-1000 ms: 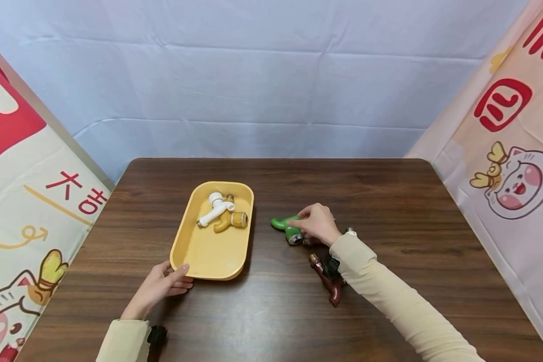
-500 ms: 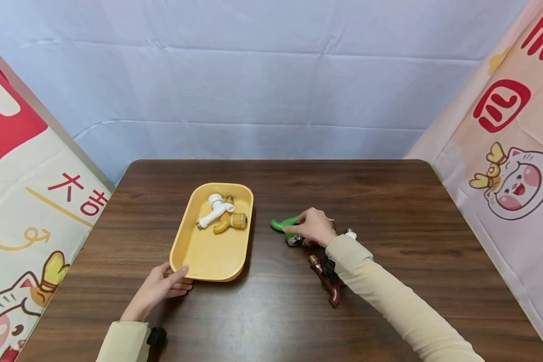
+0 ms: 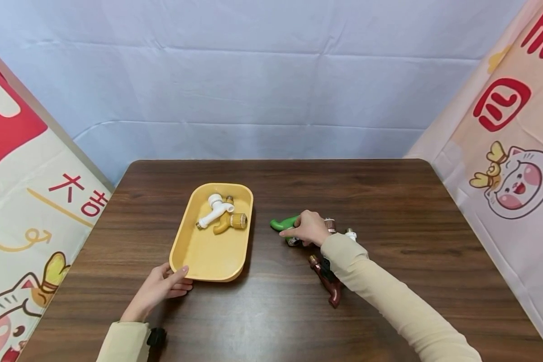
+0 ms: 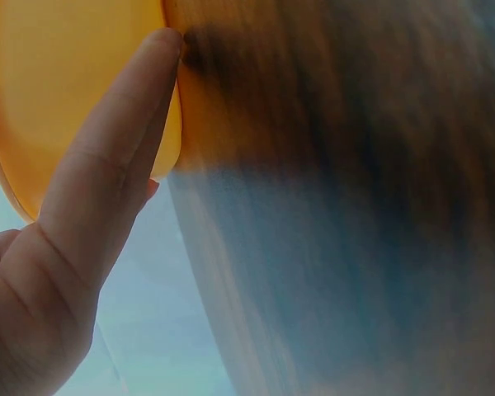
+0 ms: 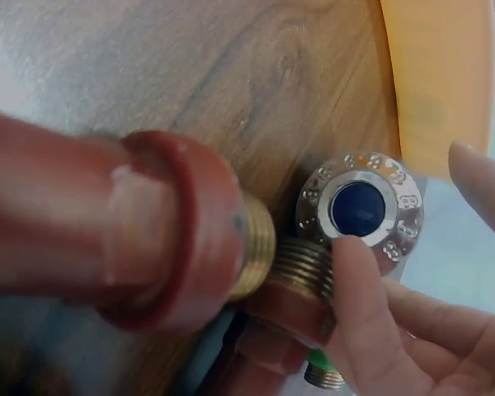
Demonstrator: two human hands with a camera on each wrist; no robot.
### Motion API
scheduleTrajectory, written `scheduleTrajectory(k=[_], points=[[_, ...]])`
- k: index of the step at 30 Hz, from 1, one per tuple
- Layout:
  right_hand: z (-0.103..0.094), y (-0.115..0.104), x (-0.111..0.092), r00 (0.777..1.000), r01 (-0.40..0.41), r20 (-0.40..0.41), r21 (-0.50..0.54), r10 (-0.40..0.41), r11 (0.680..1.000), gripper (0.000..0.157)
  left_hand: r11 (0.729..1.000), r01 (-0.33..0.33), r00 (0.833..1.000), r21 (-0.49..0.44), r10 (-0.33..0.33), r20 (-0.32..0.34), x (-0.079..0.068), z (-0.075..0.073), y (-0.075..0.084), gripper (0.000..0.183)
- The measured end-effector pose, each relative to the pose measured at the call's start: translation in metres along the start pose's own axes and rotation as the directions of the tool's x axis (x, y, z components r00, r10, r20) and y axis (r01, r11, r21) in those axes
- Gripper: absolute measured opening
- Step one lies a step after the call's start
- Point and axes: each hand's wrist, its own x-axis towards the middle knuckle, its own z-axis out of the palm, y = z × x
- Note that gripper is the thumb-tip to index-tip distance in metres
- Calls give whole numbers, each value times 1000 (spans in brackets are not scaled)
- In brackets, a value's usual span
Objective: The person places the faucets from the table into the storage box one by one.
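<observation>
1. Left hand (image 3: 158, 286) first: it's gripping the near-left corner of the yellow tray (image 3: 210, 257), thumb over the rim, other fingers outside and partly tucked out of sight.
2. Right hand (image 3: 310, 229) is down on the green faucet (image 3: 282, 224) and covers much of it. Spout pokes out to the hand's left. Can't tell whether it's actually grasping it or just resting there.
3. Its wrist view is a crowded mess: a big red-brown faucet (image 5: 169, 227) cut off at the side, another threaded red-brown piece (image 5: 268, 355) behind it, plus a blue-centred chrome knob (image 5: 359, 210) right by a fingertip. Which body that knob belongs to is hard to make out.
4. Just right of the right hand, a ribbed knob (image 3: 330, 225) and a white fitting (image 3: 350, 234) peek out, the rest hidden. The sleeve (image 3: 389, 296) also covers part of the red-brown faucet nearer the person.
5. Ahead of the left hand, inside the tray's far half, a white faucet (image 3: 214, 215) lies across a mustard one (image 3: 223, 223).
6. Room: a strip of table (image 3: 262, 301) separates tray and right hand; more wood runs beyond both hands to the far edge. Near edge is cut off.
</observation>
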Motion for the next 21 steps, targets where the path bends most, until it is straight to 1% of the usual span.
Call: scheduleTrajectory(k=[7,12,16,19,21], points=[[4,1,3,1000,21,4,-39,-21,999,51,1000,-5,1000,-2,5,-1,0,0,0,51],[5,-1,4,1000,11,8,-81,-10,997,50,1000,0,1000,-3,0,-11,0,0,0,49],[7,-5,3,1000,-1,6,-121,2,993,40,1000,7,1000,-2,-7,-20,-1,0,0,49],[8,-7,4,1000,-8,-1,-132,8,991,33,1000,8,1000,-3,-8,-18,0,0,0,49],[8,-7,4,1000,-11,-11,-138,9,990,31,1000,9,1000,-5,-9,-17,0,1,0,49]])
